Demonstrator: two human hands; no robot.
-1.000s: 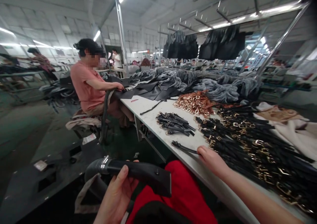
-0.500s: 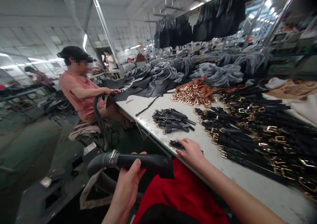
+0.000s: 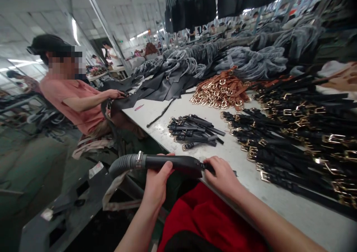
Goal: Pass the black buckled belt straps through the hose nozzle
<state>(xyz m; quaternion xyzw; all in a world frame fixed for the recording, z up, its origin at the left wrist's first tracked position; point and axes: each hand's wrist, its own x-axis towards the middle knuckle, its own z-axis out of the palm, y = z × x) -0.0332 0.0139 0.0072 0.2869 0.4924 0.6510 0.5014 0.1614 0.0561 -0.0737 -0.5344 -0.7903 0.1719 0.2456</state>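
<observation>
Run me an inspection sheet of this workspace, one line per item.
Surface: pale table, bearing piles of straps.
Job's things: nozzle and a black strap, whose near end sits by the nozzle's mouth; contact unclear.
Clutter: small black pile, large black pile, brown pile, dark strip.
Grips: left grip around the nozzle; right grip on the strap.
Cables: nothing seen; a grey hose joins the nozzle.
Surroundings: seated co-worker in pink beyond the table's left side; black pieces hang overhead.
</observation>
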